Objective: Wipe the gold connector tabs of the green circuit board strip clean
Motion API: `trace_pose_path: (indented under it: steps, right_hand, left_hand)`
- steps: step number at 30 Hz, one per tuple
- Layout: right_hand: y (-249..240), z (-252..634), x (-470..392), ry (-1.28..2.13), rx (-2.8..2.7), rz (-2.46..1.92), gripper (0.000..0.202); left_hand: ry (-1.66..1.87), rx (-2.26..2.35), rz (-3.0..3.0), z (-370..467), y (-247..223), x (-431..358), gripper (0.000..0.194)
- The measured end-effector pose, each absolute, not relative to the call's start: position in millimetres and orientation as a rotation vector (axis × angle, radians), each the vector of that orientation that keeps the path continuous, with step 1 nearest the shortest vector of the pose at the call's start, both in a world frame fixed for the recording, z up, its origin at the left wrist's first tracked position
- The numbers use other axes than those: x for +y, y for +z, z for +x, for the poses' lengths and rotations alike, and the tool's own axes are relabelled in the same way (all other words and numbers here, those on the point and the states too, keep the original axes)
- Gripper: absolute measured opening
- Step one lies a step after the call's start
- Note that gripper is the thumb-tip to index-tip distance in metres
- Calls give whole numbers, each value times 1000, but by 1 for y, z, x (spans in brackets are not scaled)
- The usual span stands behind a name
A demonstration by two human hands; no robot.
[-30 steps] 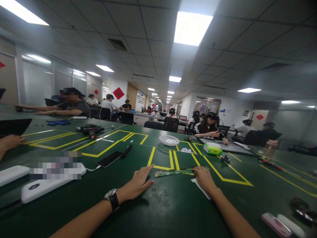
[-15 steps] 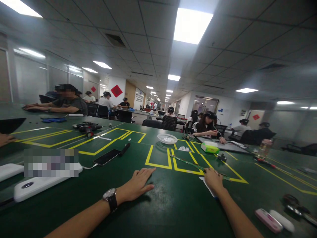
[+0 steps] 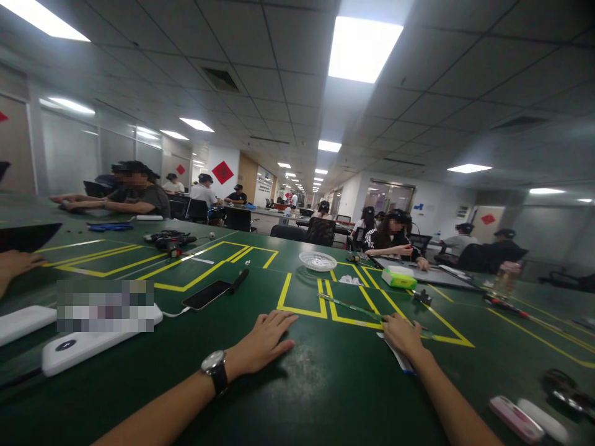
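My left hand (image 3: 267,337), with a watch on its wrist, lies palm down on the green table (image 3: 297,409). Its fingers are stretched out and nothing is in them. Farther right, my right hand (image 3: 402,334) is curled over a long thin green stick (image 3: 348,304) that lies slantwise across yellow tape lines. The fingertips are partly hidden, but they appear closed around the stick. Under that hand, a white paper-like strip with a blue end (image 3: 397,354) sticks out toward me. A clear round plastic dish (image 3: 317,261) stands beyond both hands.
Left of me lie a phone (image 3: 208,295) on a cable and a white power strip (image 3: 102,337). A green tissue pack (image 3: 398,277) and small black clip-like object (image 3: 423,297) lie beyond my right hand. Pink and white cases (image 3: 515,418) lie near right. Other people sit around.
The view has swung slightly left, so everything sits a little farther right. Both my hands keep nearly the same places on the table.
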State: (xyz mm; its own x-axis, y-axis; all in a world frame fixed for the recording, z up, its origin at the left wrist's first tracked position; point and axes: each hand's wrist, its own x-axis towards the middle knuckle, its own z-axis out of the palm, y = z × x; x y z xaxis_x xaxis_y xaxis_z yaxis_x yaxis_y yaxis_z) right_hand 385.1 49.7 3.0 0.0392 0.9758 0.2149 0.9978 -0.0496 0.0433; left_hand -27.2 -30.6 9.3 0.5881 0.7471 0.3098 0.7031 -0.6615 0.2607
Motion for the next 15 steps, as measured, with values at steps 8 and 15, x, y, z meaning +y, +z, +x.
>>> trace_pose_path:
  steps: [8, 15]
  right_hand:
    - [17, 267, 14, -122, -2591, -1363, 40]
    - [19, 199, -42, 140, -2775, -602, 49]
  left_hand:
    - [797, 1251, 2722, -28, 16, -28, 46]
    - [550, 985, 2710, -31, 14, -34, 63]
